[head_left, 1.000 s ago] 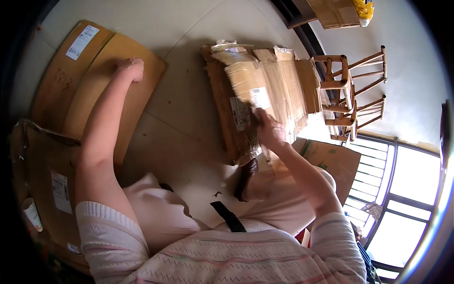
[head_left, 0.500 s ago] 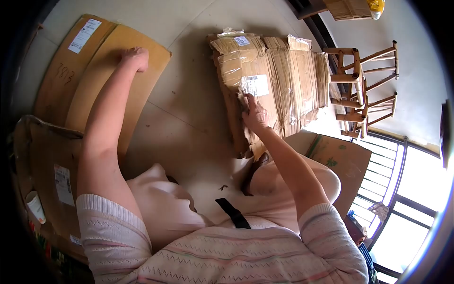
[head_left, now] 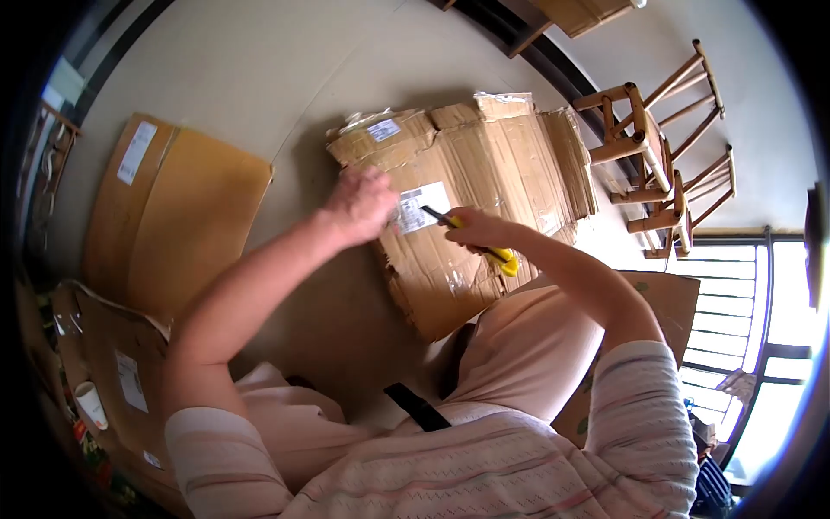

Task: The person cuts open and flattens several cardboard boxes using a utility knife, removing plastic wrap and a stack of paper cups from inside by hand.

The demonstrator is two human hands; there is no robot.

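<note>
My right hand (head_left: 480, 232) is closed around a yellow and black utility knife (head_left: 501, 258), its dark tip pointing left over a white label (head_left: 421, 208). That label is on a stack of flattened brown cardboard (head_left: 467, 173) on the floor. Close to the stack's left edge, my left hand (head_left: 361, 206) is closed with its fingers bent together; what it holds, if anything, is too small to make out. A flat folded carton (head_left: 194, 212) with a label lies farther left.
Bamboo chairs (head_left: 648, 147) stand at the right by the wall. Another carton (head_left: 661, 303) is behind my right knee. At the lower left are a labelled box (head_left: 112, 346) and a paper cup (head_left: 90, 405). A barred window is at the right.
My left hand has left the left carton and moved right to the stack. The knife now shows in my right hand. The view has shifted, and the stack appears turned.
</note>
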